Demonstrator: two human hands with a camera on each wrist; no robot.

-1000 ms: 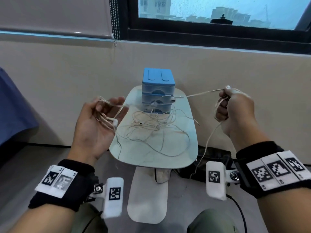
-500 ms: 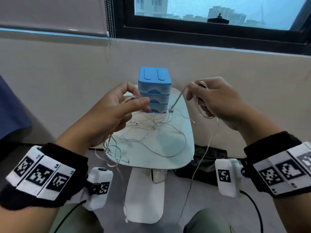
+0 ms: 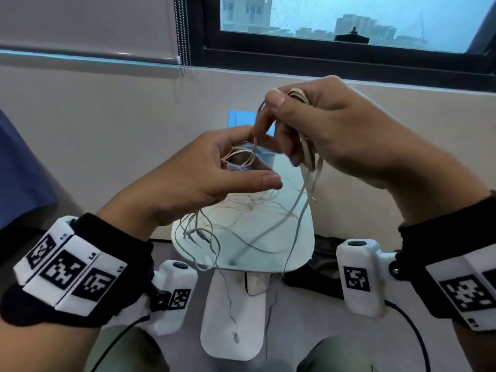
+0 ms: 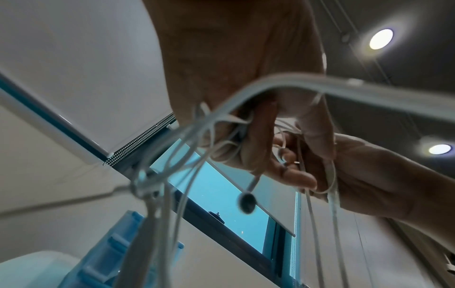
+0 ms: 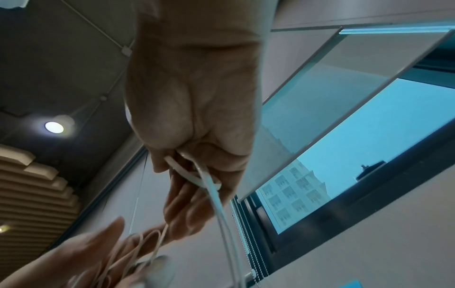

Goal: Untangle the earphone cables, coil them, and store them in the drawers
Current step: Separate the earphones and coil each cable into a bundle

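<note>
We are holding both hands up in the middle of the head view, close together above the white counter (image 3: 300, 253). Our right hand (image 3: 341, 135), the higher one, is gripping a bundle of cable loops (image 3: 308, 154) with its fingers (image 3: 273, 99) curled round them, the thumb pressing the strands at the top; the wrist view is showing flat white strands running out from under those curled fingers and down toward the lower right of that frame. Our left hand (image 3: 204, 170), lower and to the left, is pinching a few thin loops of cables (image 3: 241, 159) between its curled fingers and thumb, with the thumb tip pointing right. From the left wrist camera an earbud (image 4: 247, 200) is dangling below the left hand, near the middle of the frame. The rest of the cables are hanging from both hands and lying in a loose tangle on the counter, with one strand trailing over the near edge toward the bottom of the head view. The blue drawers (image 3: 241, 118) are standing at the far end of the counter, mostly hidden behind our hands; we cannot tell whether any drawer is pulled out.
</note>
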